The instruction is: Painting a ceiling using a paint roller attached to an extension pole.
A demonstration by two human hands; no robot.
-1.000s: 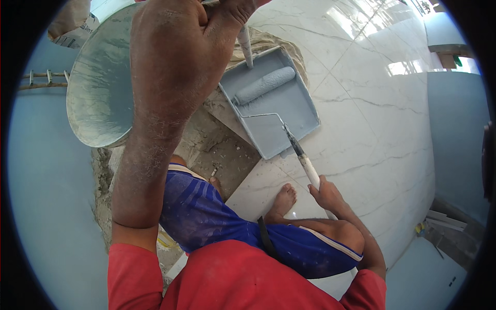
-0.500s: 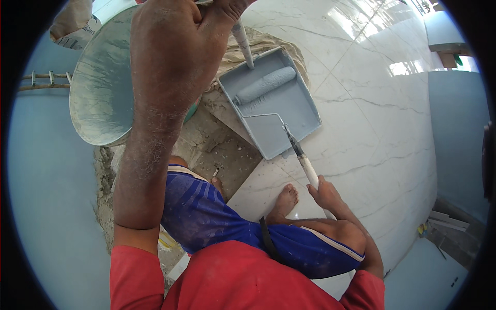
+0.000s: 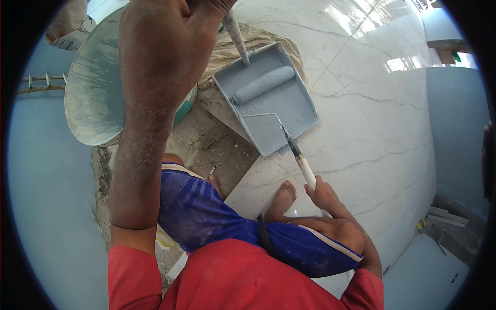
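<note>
Grey paint [image 3: 294,116] already coats the roller [image 3: 266,84], unlifted from its tray [image 3: 308,106], the right hand's [image 3: 325,197] fingers wrapped round its handle [image 3: 304,166], the left hand's [image 3: 157,54] grip unclear.

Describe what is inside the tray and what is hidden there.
The tray holds grey paint, with the roller lying in it; a pole reaches its upper edge. The base under the roller and paint is covered.
</note>
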